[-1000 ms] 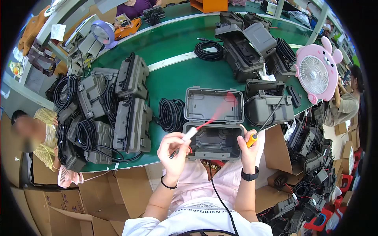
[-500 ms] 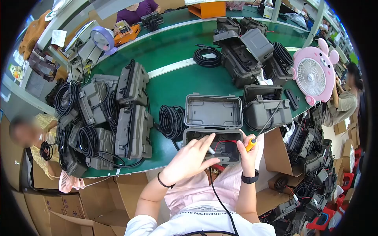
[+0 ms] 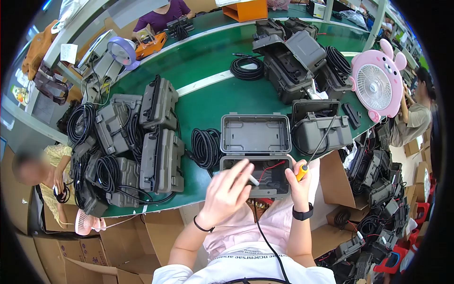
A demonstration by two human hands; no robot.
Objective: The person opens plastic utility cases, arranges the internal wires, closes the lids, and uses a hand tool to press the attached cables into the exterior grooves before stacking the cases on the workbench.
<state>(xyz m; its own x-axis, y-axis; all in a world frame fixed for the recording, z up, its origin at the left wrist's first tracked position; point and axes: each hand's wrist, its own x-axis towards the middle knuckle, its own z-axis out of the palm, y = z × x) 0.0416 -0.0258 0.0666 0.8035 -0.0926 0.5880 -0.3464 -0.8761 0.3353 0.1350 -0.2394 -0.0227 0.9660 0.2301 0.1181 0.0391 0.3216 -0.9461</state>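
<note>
Screwdriver clamped in right hand. Left hand over open box at table edge, spread loosely; white plug and red wire sit inside box.

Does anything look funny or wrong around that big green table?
I can see nothing spilled or broken. The odd one out is the pink fan by the right edge of the green table: it has animal ears and a face, which looks playful beside all those plain grey boxes.
</note>
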